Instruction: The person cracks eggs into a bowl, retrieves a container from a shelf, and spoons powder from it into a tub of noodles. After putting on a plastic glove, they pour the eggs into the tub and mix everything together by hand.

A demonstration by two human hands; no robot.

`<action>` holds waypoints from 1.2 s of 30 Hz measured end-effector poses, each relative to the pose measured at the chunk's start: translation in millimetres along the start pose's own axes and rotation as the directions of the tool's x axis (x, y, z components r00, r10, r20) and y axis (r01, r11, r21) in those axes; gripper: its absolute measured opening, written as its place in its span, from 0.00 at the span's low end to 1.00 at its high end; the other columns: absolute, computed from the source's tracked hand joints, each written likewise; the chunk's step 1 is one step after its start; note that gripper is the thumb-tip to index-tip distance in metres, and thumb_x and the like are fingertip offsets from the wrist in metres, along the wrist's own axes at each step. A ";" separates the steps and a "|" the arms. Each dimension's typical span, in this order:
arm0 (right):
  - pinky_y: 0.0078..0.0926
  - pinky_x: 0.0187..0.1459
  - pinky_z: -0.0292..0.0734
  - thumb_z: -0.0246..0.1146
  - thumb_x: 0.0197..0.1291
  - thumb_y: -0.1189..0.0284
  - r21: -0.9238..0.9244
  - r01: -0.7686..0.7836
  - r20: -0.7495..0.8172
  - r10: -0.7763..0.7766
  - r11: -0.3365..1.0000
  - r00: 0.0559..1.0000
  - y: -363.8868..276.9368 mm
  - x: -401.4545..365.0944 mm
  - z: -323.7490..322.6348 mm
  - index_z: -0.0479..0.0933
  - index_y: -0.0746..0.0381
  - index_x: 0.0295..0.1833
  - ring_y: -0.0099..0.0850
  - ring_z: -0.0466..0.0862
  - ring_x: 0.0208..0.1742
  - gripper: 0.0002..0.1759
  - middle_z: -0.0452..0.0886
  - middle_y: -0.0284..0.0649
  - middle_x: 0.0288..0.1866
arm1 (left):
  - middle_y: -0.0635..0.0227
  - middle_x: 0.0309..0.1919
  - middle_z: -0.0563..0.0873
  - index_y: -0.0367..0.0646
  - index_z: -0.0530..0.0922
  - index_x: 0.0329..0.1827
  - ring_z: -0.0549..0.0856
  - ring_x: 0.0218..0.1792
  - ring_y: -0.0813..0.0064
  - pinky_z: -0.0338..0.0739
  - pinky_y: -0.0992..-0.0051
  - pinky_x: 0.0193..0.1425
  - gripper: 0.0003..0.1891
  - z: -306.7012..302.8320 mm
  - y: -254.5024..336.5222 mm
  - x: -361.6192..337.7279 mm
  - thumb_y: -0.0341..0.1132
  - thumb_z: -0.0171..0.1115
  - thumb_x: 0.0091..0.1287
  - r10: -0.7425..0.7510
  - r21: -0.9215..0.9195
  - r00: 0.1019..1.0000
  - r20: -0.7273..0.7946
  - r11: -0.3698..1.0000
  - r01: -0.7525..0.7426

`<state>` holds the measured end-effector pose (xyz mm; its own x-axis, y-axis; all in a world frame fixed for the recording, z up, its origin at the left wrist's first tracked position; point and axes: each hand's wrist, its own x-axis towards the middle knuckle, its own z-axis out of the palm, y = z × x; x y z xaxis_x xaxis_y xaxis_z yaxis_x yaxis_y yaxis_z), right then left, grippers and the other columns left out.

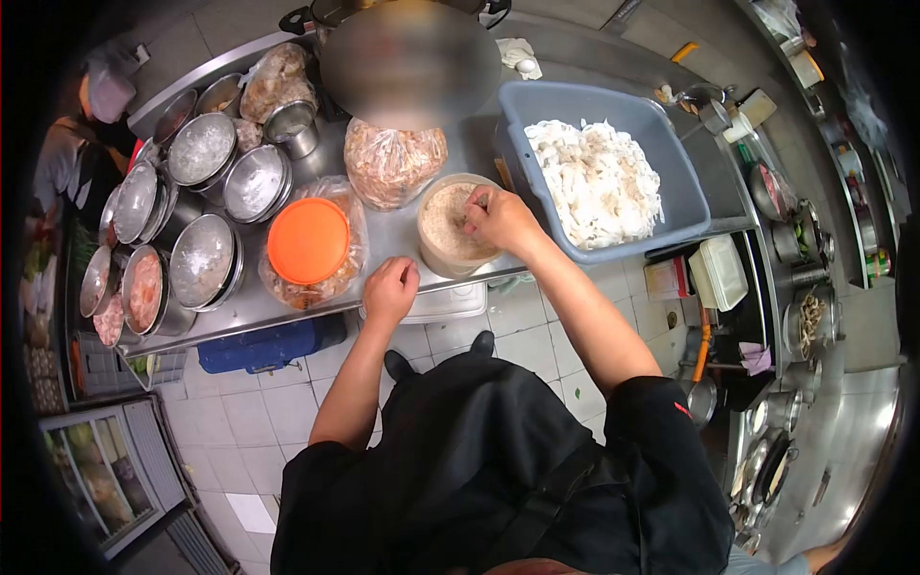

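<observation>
A round tub (450, 267) of pale, grainy food (442, 213) is sitting under the right fingers (474, 203), which are bunching at its mouth, grasping what I cannot tell; the left fingers (409, 276) are clenching loosely nearby. Steel tabletop (471, 149) is stretching beneath both, a grey bin (677, 161) standing right of the right fingers, white floor tiles (261, 414) showing below.

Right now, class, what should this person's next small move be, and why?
Probably bring the left hand against the round tub to steady it: the right hand reaches over its pale, grainy contents, the tub stands near the front edge of the steel counter, and the left hand is curled beside it, not gripping it.
</observation>
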<state>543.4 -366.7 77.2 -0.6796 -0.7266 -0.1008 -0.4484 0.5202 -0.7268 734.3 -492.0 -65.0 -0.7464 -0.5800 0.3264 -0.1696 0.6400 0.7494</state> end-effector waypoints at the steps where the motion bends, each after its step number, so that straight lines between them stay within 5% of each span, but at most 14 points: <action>1: 0.30 0.36 0.79 0.62 0.69 0.64 -0.007 -0.018 0.020 0.018 1.000 1.000 -2.8 -0.2 -3.8 0.78 0.64 0.44 0.30 0.86 0.27 0.12 0.88 0.41 0.29 | 0.60 0.34 0.86 0.44 0.83 0.39 0.86 0.35 0.54 0.79 0.59 0.40 0.06 -0.7 -0.1 -0.3 0.35 0.63 0.66 -0.009 -0.004 1.000 0.001 1.000 0.009; 3: 0.32 0.38 0.80 0.62 0.69 0.64 -0.018 -0.022 0.035 0.023 1.000 0.999 -7.3 -3.8 -11.2 0.79 0.64 0.44 0.32 0.86 0.30 0.13 0.88 0.42 0.30 | 0.60 0.34 0.87 0.44 0.83 0.39 0.86 0.36 0.54 0.79 0.59 0.40 0.06 -2.4 -1.5 -0.6 0.35 0.63 0.66 -0.011 -0.008 1.000 -0.013 1.000 0.010; 5: 0.37 0.40 0.79 0.64 0.68 0.60 -0.165 0.000 -0.185 -0.031 0.986 0.982 -20.4 -18.7 -18.6 0.80 0.64 0.44 0.39 0.87 0.35 0.16 0.87 0.47 0.31 | 0.59 0.35 0.87 0.43 0.83 0.39 0.86 0.37 0.54 0.80 0.60 0.41 0.06 -5.2 -2.7 -2.3 0.35 0.62 0.67 -0.025 -0.052 1.000 -0.014 0.998 0.025; 9: 0.49 0.45 0.79 0.64 0.67 0.58 -0.233 0.038 -0.184 -0.082 0.972 0.979 -15.8 -24.6 -29.3 0.83 0.62 0.41 0.54 0.85 0.40 0.17 0.86 0.53 0.34 | 0.60 0.35 0.87 0.43 0.83 0.39 0.86 0.36 0.54 0.80 0.60 0.40 0.06 -3.3 -5.9 -4.1 0.35 0.62 0.67 -0.011 -0.042 0.999 -0.030 0.999 0.010; 16: 0.50 0.43 0.78 0.62 0.68 0.60 -0.261 0.049 -0.159 -0.094 0.964 0.983 -21.5 -20.8 -29.7 0.82 0.62 0.39 0.56 0.84 0.38 0.15 0.84 0.54 0.32 | 0.60 0.33 0.86 0.43 0.82 0.37 0.85 0.34 0.54 0.79 0.60 0.38 0.05 -4.4 -0.1 -1.4 0.34 0.63 0.66 0.032 -0.016 0.999 -0.039 0.999 -0.032; 18: 0.42 0.36 0.77 0.64 0.68 0.61 -0.238 0.145 -0.242 -0.203 0.960 0.949 -32.4 -25.7 -40.4 0.81 0.64 0.37 0.48 0.83 0.31 0.15 0.82 0.50 0.28 | 0.60 0.33 0.86 0.43 0.82 0.37 0.85 0.34 0.54 0.79 0.61 0.38 0.05 -4.0 -1.1 1.4 0.34 0.63 0.66 0.038 -0.021 0.998 -0.056 0.999 -0.039; 24: 0.47 0.35 0.77 0.65 0.65 0.65 -0.445 0.290 -0.303 -0.448 0.847 0.841 -93.0 -52.8 -102.4 0.76 0.64 0.30 0.51 0.83 0.31 0.15 0.82 0.49 0.26 | 0.59 0.32 0.85 0.41 0.82 0.38 0.85 0.32 0.55 0.79 0.62 0.36 0.06 -2.5 -4.8 -0.3 0.34 0.63 0.67 0.057 -0.040 0.998 -0.038 0.997 -0.058; 28: 0.40 0.33 0.75 0.67 0.65 0.66 -0.468 0.353 -0.243 -0.502 0.810 0.830 -69.0 -35.8 -94.9 0.80 0.64 0.34 0.48 0.80 0.28 0.12 0.80 0.47 0.26 | 0.61 0.33 0.86 0.43 0.83 0.38 0.85 0.33 0.55 0.79 0.61 0.37 0.05 -4.7 -0.7 -0.2 0.34 0.63 0.66 0.042 -0.017 0.998 -0.051 0.999 -0.043; 33: 0.46 0.38 0.78 0.63 0.67 0.64 -0.331 0.211 -0.147 -0.271 0.920 0.951 -50.5 -17.4 -76.7 0.81 0.63 0.35 0.53 0.83 0.34 0.13 0.82 0.51 0.28 | 0.62 0.30 0.86 0.42 0.83 0.38 0.86 0.31 0.59 0.79 0.62 0.36 0.07 -2.3 -6.6 -0.4 0.36 0.64 0.67 0.035 -0.034 0.995 -0.093 0.999 -0.038; 35: 0.47 0.42 0.78 0.62 0.68 0.63 -0.285 0.161 -0.072 -0.189 0.945 0.979 -42.9 -11.1 -67.4 0.81 0.63 0.37 0.54 0.83 0.37 0.14 0.83 0.53 0.31 | 0.59 0.43 0.87 0.43 0.82 0.53 0.88 0.42 0.60 0.80 0.62 0.45 0.16 -8.0 -5.0 5.5 0.42 0.66 0.68 -0.250 -0.227 0.963 0.101 0.937 0.267; 36: 0.47 0.42 0.78 0.62 0.68 0.63 -0.286 0.160 -0.068 -0.186 0.945 0.980 -40.0 -7.7 -64.6 0.81 0.63 0.37 0.54 0.83 0.37 0.14 0.83 0.53 0.31 | 0.59 0.43 0.87 0.43 0.82 0.53 0.88 0.42 0.60 0.80 0.62 0.45 0.16 -8.5 -2.9 9.1 0.42 0.66 0.68 -0.254 -0.229 0.962 0.102 0.935 0.271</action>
<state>529.0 -352.9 150.9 -0.6220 -0.7786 0.0830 -0.6985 0.5037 -0.5083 733.5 -503.4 -59.3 -0.7407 -0.6687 0.0649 -0.2133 0.3257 0.9211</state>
